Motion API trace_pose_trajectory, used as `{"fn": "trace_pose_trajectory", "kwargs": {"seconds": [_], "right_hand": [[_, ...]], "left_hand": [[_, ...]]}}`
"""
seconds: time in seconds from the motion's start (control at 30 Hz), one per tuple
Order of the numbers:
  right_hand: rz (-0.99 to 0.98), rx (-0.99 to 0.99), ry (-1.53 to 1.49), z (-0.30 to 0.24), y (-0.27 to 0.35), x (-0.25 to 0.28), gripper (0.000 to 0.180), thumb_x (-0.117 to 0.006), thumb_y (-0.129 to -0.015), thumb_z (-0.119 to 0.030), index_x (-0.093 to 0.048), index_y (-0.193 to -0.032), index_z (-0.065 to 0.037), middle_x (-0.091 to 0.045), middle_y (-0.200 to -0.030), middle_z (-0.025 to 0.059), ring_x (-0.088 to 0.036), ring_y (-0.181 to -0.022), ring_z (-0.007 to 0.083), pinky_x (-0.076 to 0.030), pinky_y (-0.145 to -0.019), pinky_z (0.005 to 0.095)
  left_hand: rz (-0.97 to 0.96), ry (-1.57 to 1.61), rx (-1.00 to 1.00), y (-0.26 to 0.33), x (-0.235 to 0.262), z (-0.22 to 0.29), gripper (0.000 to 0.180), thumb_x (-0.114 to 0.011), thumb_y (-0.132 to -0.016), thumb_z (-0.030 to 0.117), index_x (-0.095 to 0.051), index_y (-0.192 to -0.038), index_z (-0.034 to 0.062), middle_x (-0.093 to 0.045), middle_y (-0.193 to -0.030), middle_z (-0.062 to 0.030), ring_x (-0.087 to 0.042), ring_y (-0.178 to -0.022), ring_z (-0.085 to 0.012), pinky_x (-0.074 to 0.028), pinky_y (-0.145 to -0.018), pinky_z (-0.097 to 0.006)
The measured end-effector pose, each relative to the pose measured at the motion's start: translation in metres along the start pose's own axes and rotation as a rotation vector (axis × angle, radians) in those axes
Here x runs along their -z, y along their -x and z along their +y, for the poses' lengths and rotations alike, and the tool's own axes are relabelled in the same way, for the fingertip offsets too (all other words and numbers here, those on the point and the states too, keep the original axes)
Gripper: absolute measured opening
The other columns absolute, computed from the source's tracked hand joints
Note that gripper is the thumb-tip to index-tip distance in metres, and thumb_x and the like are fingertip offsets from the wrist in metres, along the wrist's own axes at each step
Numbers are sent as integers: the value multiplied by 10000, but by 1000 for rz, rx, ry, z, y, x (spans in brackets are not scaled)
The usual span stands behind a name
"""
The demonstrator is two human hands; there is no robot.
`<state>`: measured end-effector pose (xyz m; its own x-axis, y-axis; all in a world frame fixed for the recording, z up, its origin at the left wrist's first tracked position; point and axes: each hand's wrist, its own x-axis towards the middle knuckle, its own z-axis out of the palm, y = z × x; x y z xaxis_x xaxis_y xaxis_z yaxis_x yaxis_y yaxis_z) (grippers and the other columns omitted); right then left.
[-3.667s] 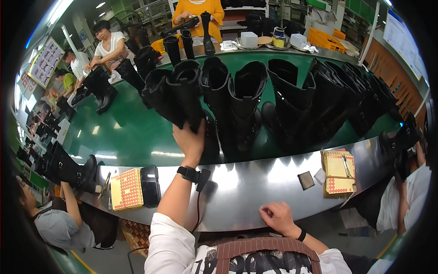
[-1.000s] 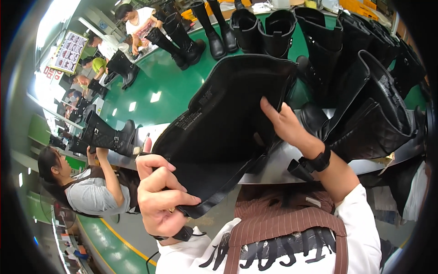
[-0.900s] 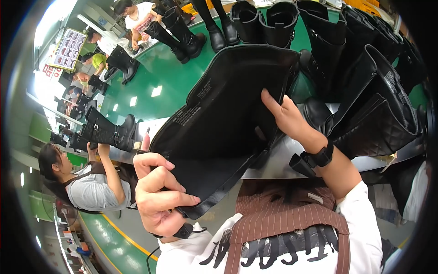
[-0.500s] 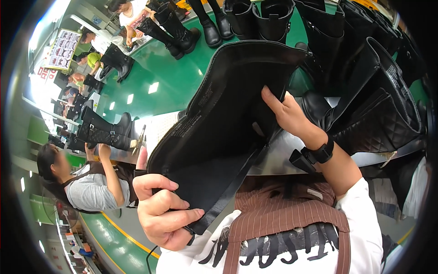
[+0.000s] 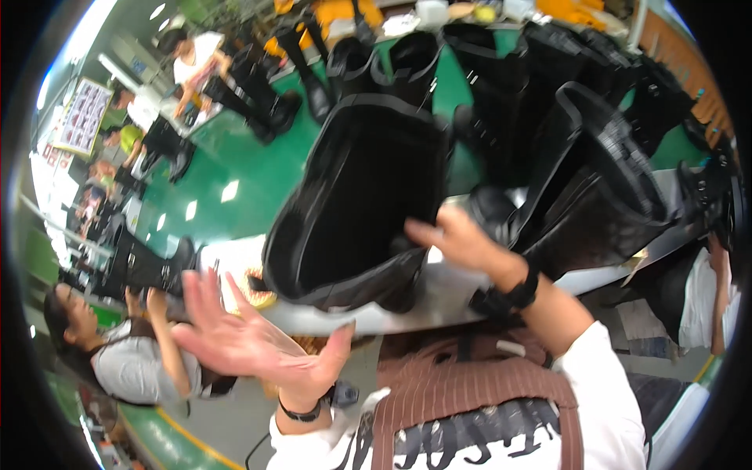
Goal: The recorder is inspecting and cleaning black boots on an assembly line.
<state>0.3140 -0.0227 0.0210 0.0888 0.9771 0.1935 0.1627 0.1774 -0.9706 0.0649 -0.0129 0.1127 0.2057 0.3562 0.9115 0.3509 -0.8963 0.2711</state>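
now the tall black leather boot [image 5: 352, 211] rests at the metal bench's near edge [image 5: 439, 294], right hand [image 5: 462, 243] steadying its shaft, left hand [image 5: 251, 345] spread wide, holding nothing

A rectangular poster board [image 5: 84, 117] stands at the far left edge of the room, pale with rows of small dark pictures. An orange-and-yellow patterned package [image 5: 254, 294] lies on the bench, mostly hidden behind the spread left hand. Other labels or screens are too blurred to tell.
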Motion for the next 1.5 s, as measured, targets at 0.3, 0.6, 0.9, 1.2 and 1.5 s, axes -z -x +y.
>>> {"fn": "trace_pose_trajectory", "kwargs": {"seconds": [0.3, 0.6, 0.9, 1.2, 1.5], "right_hand": [[-19, -340, 124, 47, 55, -5, 281, -678, -870, -246, -625, -1033, -23, -677, -932, 99, -673, -816, 213, -537, -766, 346], [-169, -312, 205, 76, 44, -21, 309, -616, -932, -331, -628, -909, -23, -644, -684, 108, -645, -644, 217, -494, -626, 348], [-318, -431, -3, 76, 39, -18, 326, -547, -973, -291, -634, -834, -9, -616, -682, 49, -571, -609, 132, -472, -605, 294], [-221, 58, -336, -112, 39, 27, 272, -473, -1017, -258, -590, -909, -38, -607, -795, 3, -545, -676, 47, -444, -577, 202], [-234, 269, -39, -108, 67, 27, 261, -519, -982, -266, -586, -977, -13, -610, -760, 62, -579, -688, 123, -468, -602, 276]], "left_hand": [[-86, 488, 604, 73, -64, -4, 230, -712, -815, 19, -630, -1017, -54, -664, -1003, -102, -630, -904, -181, -482, -844, -312], [-228, 530, 760, 106, -71, -12, 287, -740, -788, 16, -633, -1050, -34, -666, -1010, -97, -628, -924, -180, -480, -855, -306], [-326, 470, 899, 156, -97, -16, 269, -773, -736, 16, -675, -983, -29, -703, -937, -72, -661, -832, -142, -518, -778, -274], [-409, 450, 873, 153, -93, -18, 343, -741, -755, 43, -637, -1079, -4, -667, -1042, -102, -639, -926, -191, -498, -836, -316], [-255, 834, 962, 155, -109, -29, 635, -781, -736, 52, -436, -1255, -72, -571, -1168, -155, -571, -1026, -197, -467, -926, -332]]}}
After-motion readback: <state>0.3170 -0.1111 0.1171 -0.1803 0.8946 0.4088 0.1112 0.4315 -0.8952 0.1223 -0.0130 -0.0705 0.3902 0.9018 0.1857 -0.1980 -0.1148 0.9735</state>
